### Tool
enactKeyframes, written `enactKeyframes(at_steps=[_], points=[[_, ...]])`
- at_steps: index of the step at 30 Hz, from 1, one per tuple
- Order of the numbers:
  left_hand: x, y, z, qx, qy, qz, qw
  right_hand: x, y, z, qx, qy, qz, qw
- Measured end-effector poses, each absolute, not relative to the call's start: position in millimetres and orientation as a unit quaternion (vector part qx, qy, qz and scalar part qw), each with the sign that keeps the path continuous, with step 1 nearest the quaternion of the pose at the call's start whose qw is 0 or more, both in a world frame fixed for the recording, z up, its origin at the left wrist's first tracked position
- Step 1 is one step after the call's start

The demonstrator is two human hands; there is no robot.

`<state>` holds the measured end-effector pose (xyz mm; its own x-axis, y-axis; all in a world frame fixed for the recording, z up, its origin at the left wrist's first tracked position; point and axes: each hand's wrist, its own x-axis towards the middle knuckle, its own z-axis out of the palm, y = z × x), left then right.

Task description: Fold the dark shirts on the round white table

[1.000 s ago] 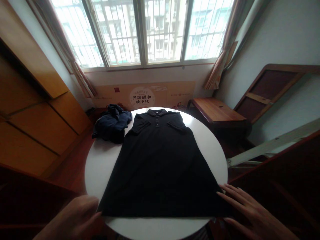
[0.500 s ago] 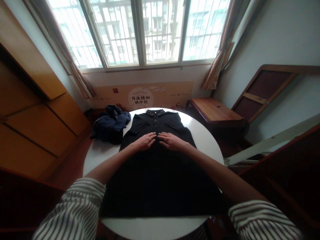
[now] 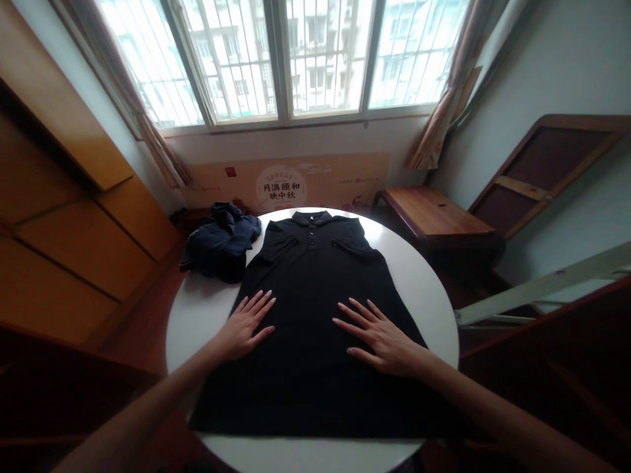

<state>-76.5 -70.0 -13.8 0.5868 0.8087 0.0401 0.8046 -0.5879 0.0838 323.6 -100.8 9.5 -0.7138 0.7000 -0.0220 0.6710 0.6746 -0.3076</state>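
A black polo shirt [image 3: 305, 381] lies spread flat, front up, on a round white table [image 3: 428, 289]. Its collar and buttons are at the far side, the hem near me, and the short sleeves are folded in over the chest. My left hand [image 3: 245, 326] rests on the shirt's left part, fingers spread. On the right part lies my right hand [image 3: 379, 336], also open with its fingers apart. Neither hand grips anything.
Dark blue crumpled clothing [image 3: 219, 240] sits at the table's far left edge. Beyond the table stand a low wooden table [image 3: 438, 213] on the right and a printed cardboard panel [image 3: 335, 174] under the window. Wooden cabinets [image 3: 73, 256] line the left side.
My hands have moved apart from the middle of the shirt and back toward me, and their fingers have spread. The shirt stays flat; the view has shifted slightly.
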Motion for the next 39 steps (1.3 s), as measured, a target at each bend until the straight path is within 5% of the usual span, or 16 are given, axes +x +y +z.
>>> enactKeyframes(at_steps=[8,16,26,33,39], points=[[-99,-163,7,0.917,0.395,0.021,0.043,341,-191,14,-0.324,-0.932,0.15,0.058],[-124,-220,4,0.964,0.255,0.063,-0.038,351,-222,12,-0.27,-0.952,-0.043,0.139],[-140,-225,6,0.924,0.375,0.073,0.021,383,-213,9,-0.322,-0.925,-0.131,0.153],[-132,-231,29,0.887,0.418,-0.029,0.194,413,-220,16,-0.311,-0.937,-0.065,0.147],[-119,-208,56,0.847,0.45,0.023,0.28,405,-213,46,-0.368,-0.917,0.055,0.142]])
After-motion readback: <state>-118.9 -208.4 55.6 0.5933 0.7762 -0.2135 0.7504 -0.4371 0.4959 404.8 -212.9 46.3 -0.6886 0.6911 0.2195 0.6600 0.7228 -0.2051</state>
